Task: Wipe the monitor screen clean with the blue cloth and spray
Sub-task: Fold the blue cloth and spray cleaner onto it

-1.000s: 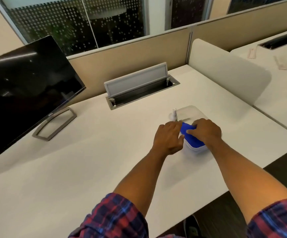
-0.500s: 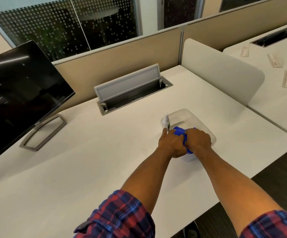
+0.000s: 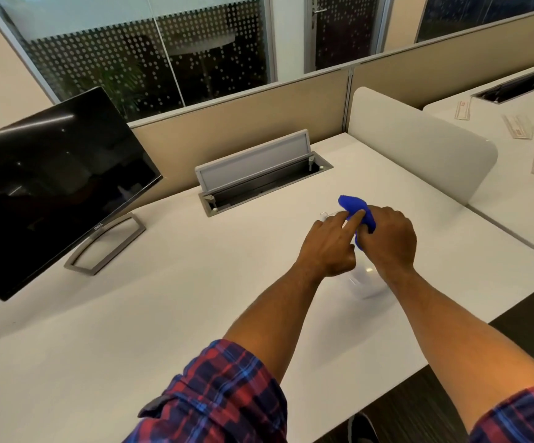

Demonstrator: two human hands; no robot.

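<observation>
The right hand [image 3: 388, 239] grips the blue cloth [image 3: 355, 211], its fingers curled round the bunched fabric so that one rounded end sticks out past the knuckles toward the far side of the desk. The left hand [image 3: 329, 247] sits just beside it, forefinger stretched out with its tip touching the cloth and the other fingers folded under; it holds nothing of its own that can be seen. Both hands hover over a clear plastic container [image 3: 366, 284], whose near corner shows beneath the wrists, while the rest of it is hidden. A small pale tip [image 3: 323, 215] peeks out just beyond the left knuckles, too hidden to tell what it is. The container rests on a white desk [image 3: 163, 314]. Well apart to the left stands the monitor [image 3: 51, 187], its dark screen tilted back on an open metal stand [image 3: 105, 244]. Between monitor and hands, at the back of the desk, a cable hatch [image 3: 259, 174] stands with its grey lid raised. A beige partition [image 3: 243, 123] runs behind the desk, and a rounded white divider [image 3: 419, 145] closes the right side. Plaid sleeves [image 3: 220, 394] are rolled above the forearms.
</observation>
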